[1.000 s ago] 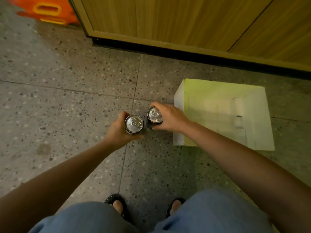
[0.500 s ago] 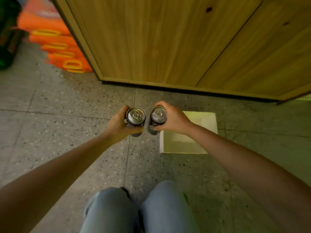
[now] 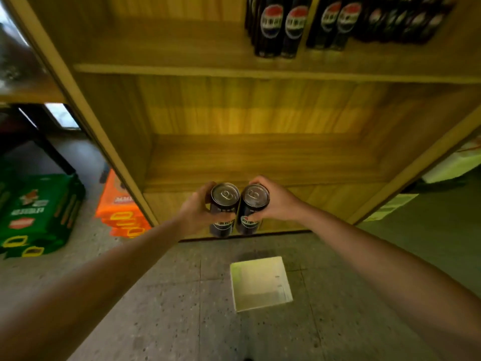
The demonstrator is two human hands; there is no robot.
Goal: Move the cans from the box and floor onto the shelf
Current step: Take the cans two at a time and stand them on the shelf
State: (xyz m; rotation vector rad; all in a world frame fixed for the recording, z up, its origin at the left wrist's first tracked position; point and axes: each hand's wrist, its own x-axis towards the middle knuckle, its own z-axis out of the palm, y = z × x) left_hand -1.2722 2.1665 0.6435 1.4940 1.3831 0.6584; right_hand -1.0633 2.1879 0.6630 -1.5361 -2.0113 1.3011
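Two dark cans, upright and side by side: the left can point(image 3: 224, 208) clasped in the left hand point(image 3: 194, 213), the right can point(image 3: 253, 207) clasped in the right hand point(image 3: 277, 201), both held in the air before the lower front of the wooden shelf point(image 3: 260, 157). The open bay just above them is bare. More dark cans point(image 3: 283, 27) stand on the upper board. Below, a white box point(image 3: 260, 282) lies open on the speckled floor point(image 3: 169, 308). Left of the shelf: orange crates point(image 3: 117, 204), green crates point(image 3: 39, 212).

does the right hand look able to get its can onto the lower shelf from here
Probably yes: the right hand holds its can upright just in front of the lower shelf, whose board looks bare, with nothing between them.
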